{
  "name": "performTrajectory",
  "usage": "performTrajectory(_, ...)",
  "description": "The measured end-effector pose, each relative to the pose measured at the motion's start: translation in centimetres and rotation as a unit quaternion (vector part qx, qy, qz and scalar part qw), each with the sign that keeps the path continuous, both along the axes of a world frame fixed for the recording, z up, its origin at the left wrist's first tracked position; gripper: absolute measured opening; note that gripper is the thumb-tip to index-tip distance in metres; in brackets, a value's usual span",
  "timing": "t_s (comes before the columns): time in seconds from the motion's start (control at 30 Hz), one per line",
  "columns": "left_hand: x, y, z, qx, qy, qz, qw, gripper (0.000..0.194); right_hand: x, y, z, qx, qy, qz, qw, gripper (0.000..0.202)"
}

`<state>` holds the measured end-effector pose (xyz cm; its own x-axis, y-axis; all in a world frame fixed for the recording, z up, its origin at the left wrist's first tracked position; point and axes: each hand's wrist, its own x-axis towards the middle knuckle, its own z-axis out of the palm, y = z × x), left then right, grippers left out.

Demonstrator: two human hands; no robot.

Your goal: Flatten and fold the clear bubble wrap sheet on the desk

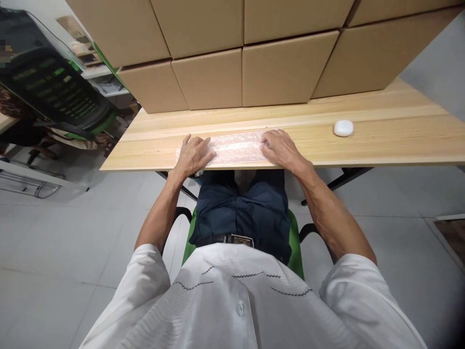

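Note:
A clear, wrinkled plastic sleeve lies stretched flat along the front edge of the wooden table. On its left end rests my left hand, palm down, thumb and fingers spread apart. My right hand is at the opposite end, fingers bent and closed over the plastic edge. What lies under the palms is hidden. To the right of my right hand, apart from it, sits a small white rounded object.
Stacked cardboard boxes form a wall along the back of the table. I sit on a green chair close to the table edge. Off to the left stand a dark mesh chair and part of another person.

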<state>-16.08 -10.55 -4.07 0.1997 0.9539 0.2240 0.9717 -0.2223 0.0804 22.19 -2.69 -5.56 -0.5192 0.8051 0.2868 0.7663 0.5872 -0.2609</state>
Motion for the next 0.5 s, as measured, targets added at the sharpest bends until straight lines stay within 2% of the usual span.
performTrajectory(0.2,0.3,0.3,0.3,-0.001,0.002,0.005,1.000,0.071,-0.1,-0.3,0.2,0.028,-0.001,0.019,0.999,0.045)
performTrajectory(0.3,0.2,0.5,-0.1,0.006,0.005,0.000,1.000,0.068,0.1,-0.5,-0.2,0.053,0.007,0.034,0.998,0.045)
performTrajectory(0.4,-0.6,0.7,-1.0,0.056,-0.007,-0.038,0.998,0.052,0.6,-0.5,-1.2,0.112,0.060,0.080,0.989,0.039)
performTrajectory(0.5,-1.3,0.8,-2.0,0.125,-0.019,-0.096,0.987,0.031,1.4,-0.5,-2.7,0.190,0.135,0.132,0.964,0.025)
